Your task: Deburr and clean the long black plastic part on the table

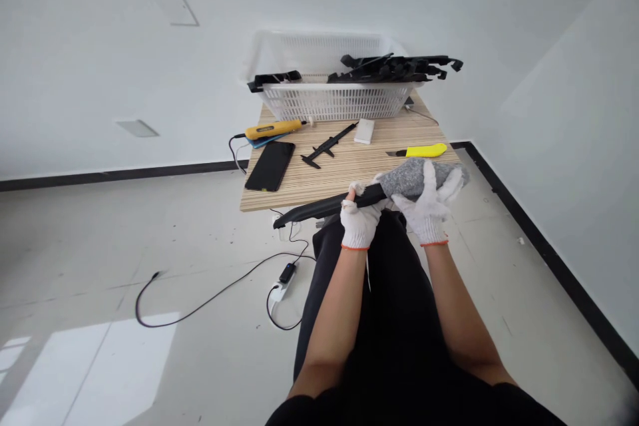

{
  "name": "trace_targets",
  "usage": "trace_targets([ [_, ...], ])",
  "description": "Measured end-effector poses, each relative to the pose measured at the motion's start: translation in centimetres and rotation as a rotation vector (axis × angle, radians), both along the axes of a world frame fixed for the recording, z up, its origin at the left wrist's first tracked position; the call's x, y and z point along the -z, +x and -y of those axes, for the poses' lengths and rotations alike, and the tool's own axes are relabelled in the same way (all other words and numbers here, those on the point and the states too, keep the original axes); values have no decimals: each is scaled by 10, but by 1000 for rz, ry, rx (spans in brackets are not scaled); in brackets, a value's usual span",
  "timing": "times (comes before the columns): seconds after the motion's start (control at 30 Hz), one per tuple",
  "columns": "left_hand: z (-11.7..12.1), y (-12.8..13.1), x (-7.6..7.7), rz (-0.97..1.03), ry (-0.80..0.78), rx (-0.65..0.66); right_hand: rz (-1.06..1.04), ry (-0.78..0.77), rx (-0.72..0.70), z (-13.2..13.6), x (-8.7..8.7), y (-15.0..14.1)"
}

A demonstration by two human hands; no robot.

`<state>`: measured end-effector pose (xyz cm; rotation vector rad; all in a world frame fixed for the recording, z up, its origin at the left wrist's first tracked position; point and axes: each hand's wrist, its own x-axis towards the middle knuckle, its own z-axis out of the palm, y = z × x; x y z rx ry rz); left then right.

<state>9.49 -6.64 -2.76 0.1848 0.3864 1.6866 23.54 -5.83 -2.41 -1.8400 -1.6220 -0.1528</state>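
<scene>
My left hand (359, 219), in a white knit glove, is closed round a long black plastic strip (314, 209) that juts out to the left past the table's front edge. My right hand (430, 208), also gloved, presses a grey cloth (412, 176) over the strip's right end, fingers wrapped on the cloth. Both hands sit above my lap, just at the near edge of the small wooden table (344, 170).
On the table lie a black phone (270, 166), a black caliper (327, 144), a yellow rotary tool (273, 128), a white block (365, 131) and a yellow utility knife (424, 150). A white basket (334, 90) of black strips stands at the back. Cables and a power strip (284, 283) lie on the floor.
</scene>
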Motion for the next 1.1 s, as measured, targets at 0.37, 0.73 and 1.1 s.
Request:
trace_targets([
  [0.37,6,-2,-1,-12,71,103,-458,36,4,-27,0,57],
  [0.73,9,-2,-3,-67,75,98,-935,238,-65,-40,-12,49],
  [1.1,11,5,-8,-138,104,321,-1114,355,231,-58,-1,93],
])
